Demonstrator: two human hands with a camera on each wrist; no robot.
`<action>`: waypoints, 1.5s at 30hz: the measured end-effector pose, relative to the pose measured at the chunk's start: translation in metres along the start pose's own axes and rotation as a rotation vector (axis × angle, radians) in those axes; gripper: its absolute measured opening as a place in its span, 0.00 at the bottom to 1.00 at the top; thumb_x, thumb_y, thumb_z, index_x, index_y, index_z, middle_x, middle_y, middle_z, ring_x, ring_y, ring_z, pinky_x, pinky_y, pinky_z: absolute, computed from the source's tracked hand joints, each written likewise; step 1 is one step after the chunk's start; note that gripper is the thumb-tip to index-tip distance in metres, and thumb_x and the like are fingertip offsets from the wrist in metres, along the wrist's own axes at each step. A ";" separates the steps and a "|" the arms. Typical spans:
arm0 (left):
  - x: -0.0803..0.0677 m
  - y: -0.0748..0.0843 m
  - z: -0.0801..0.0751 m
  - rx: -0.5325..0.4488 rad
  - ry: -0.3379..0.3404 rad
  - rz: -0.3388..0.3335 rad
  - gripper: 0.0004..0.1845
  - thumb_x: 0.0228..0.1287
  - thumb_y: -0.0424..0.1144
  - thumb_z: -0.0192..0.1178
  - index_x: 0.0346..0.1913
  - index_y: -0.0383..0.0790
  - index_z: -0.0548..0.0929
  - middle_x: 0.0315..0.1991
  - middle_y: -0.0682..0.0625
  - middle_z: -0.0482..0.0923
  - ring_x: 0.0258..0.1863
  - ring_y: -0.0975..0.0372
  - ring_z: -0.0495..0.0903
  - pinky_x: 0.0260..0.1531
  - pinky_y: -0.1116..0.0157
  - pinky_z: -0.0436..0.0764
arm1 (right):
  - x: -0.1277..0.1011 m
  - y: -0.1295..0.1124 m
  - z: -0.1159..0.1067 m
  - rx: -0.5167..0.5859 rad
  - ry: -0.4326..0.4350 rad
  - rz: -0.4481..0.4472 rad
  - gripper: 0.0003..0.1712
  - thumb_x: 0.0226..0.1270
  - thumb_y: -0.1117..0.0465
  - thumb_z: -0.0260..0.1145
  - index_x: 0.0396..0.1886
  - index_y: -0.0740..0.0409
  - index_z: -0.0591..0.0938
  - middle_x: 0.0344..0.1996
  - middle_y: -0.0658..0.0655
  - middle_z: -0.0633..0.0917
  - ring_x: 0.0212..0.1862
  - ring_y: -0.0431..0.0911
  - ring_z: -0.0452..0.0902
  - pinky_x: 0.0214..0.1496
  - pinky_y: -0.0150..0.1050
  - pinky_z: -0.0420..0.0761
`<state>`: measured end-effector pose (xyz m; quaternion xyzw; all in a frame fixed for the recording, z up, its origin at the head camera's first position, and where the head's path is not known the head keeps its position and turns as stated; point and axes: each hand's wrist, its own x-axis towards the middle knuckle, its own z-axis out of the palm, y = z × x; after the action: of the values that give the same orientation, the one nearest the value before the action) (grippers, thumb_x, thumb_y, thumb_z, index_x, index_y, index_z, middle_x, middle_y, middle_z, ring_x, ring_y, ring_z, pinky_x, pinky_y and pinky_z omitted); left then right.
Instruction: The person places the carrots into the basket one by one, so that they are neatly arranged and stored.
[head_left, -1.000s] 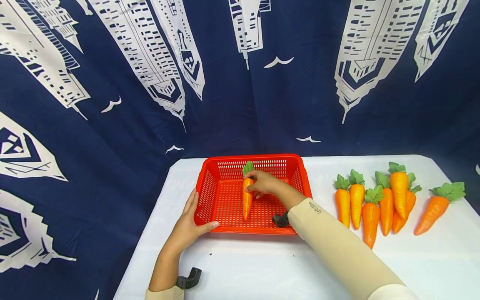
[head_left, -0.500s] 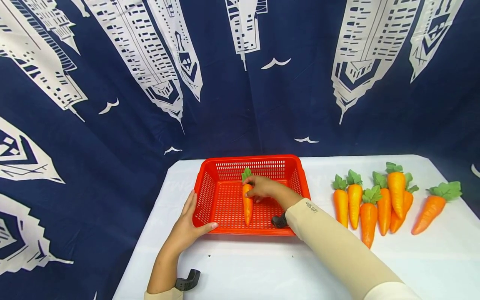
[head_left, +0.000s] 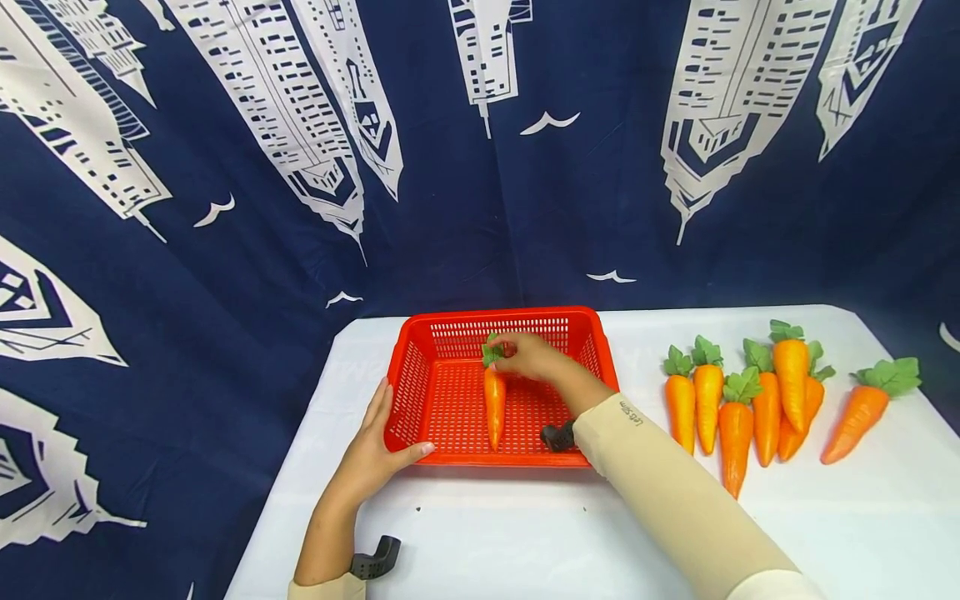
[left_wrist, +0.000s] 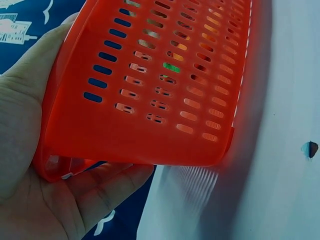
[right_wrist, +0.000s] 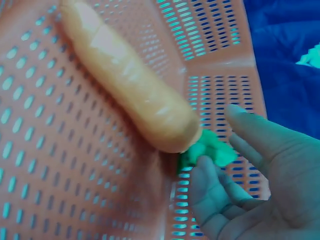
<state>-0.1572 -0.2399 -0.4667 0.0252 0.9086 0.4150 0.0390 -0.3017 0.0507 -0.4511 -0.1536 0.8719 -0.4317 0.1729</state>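
Note:
A red plastic basket [head_left: 442, 459] with slotted walls stands on the white table. My left hand [head_left: 367, 450] rests against its near left corner, thumb on the front rim and fairly straight fingers along the outer left side. The left wrist view shows this hand around the basket's corner [left_wrist: 135, 140]. Inside lies one orange carrot [head_left: 494, 412], green leaves toward the back wall. My right hand [head_left: 528, 358] is over the leafy end. In the right wrist view, its thumb and fingers are spread apart beside the leaves [right_wrist: 212, 150], with the carrot [right_wrist: 130, 80] resting on the basket floor.
Several carrots [head_left: 736, 442] lie grouped on the table [head_left: 525, 533] right of the basket. Another carrot [head_left: 857, 421] lies apart at the far right. A dark blue cloth [head_left: 465, 233] with white building prints hangs behind the table.
The carrot has been laid down slightly nearer the basket's front. My right hand has let go of it and shifted back toward its leaves. The left hand stays at the corner.

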 end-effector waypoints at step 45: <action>0.001 -0.001 -0.001 -0.006 -0.003 0.002 0.66 0.51 0.57 0.77 0.83 0.55 0.40 0.83 0.63 0.33 0.81 0.47 0.52 0.72 0.36 0.61 | -0.113 -0.008 -0.100 0.270 0.523 -0.076 0.28 0.73 0.48 0.65 0.69 0.49 0.75 0.63 0.59 0.80 0.62 0.50 0.79 0.72 0.55 0.74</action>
<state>-0.1580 -0.2417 -0.4671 0.0265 0.9072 0.4180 0.0398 -0.2434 0.1635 -0.3689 -0.0452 0.8152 -0.5749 -0.0549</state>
